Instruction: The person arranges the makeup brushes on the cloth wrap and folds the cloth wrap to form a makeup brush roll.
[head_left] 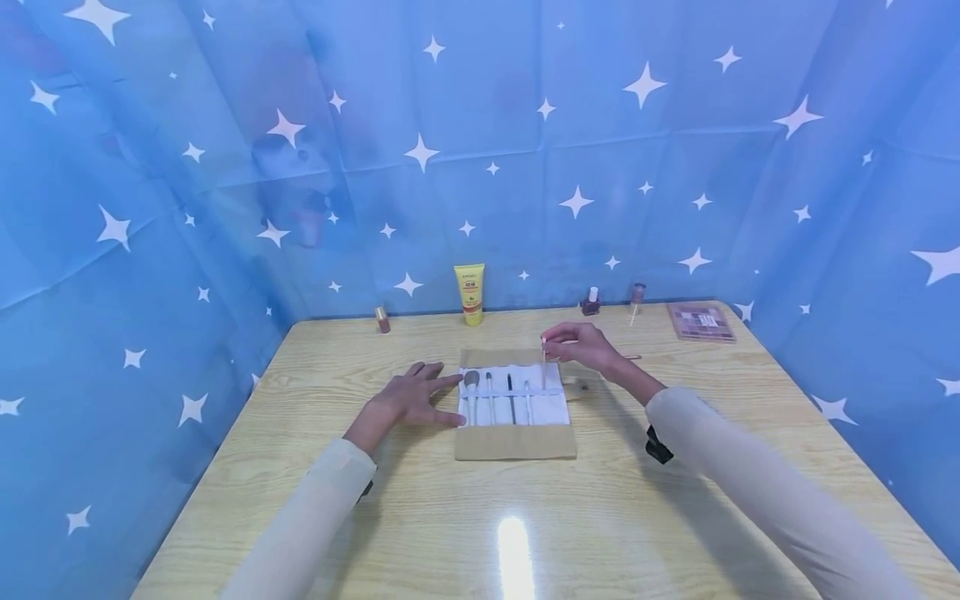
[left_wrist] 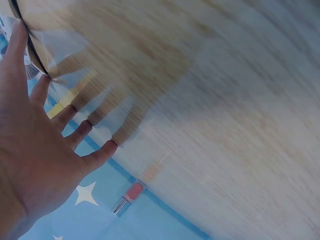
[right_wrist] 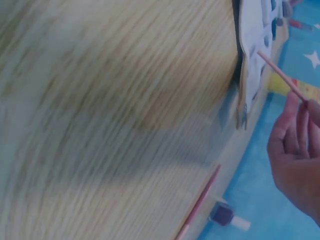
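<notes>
Brush roll: a tan, rectangular fabric roll with a white lining (head_left: 555, 412) lies flat, unrolled, near the middle of a pale wood-grain table (head_left: 420, 533).
Brushes in sleeves: four stand side by side: a fluffy grey-headed brush (head_left: 471, 382), a slim pale-handled brush (head_left: 491, 396), a thin black brush (head_left: 512, 398) and a thin whitish brush (head_left: 528, 404).
Right hand: the right hand (head_left: 585, 346) pinches a slender pink brush (right_wrist: 281, 75) by its upper end, nearly upright over the lining's right side; whether its tip is inside a sleeve cannot be told.
Left hand: the left hand (head_left: 412, 396) is spread flat, thumb and forefinger at the roll's left edge.
Loose on table: a slim pink stick (right_wrist: 200, 200), probably another brush, right of the roll.
Progress: apparently partway; four brushes are sleeved, while the pinched brush and probably the loose stick remain to be placed, if filling is the aim.
Back row: a brown lipstick with a gold cap (head_left: 383, 320), a yellow squeeze tube (head_left: 471, 296), a dark white-capped bottle (head_left: 591, 302) and a flat mauve palette (head_left: 701, 322).
</notes>
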